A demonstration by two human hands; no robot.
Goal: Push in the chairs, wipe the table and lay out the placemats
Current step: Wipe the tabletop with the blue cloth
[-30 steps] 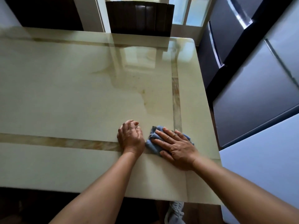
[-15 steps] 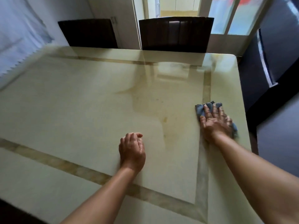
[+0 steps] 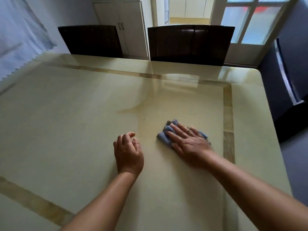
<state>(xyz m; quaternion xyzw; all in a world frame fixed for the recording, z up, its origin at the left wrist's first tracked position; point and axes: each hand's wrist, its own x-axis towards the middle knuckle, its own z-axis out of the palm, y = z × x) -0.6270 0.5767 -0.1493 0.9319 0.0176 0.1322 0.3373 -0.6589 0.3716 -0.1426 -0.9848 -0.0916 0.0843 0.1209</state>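
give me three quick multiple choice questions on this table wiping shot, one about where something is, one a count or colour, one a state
1. Where is the cloth?
A. under the right hand
B. under the left hand
C. on a chair seat

2. How many chair backs show beyond the table?
A. one
B. two
C. four

3. How is the left hand?
A. holding a placemat
B. pressing the cloth
C. loosely curled on the table, holding nothing

Answers:
1 A, the flat right hand presses the blue cloth.
2 B, the left chair and the right chair stand at the far edge.
3 C, its fingers are curled and nothing is in its grip.
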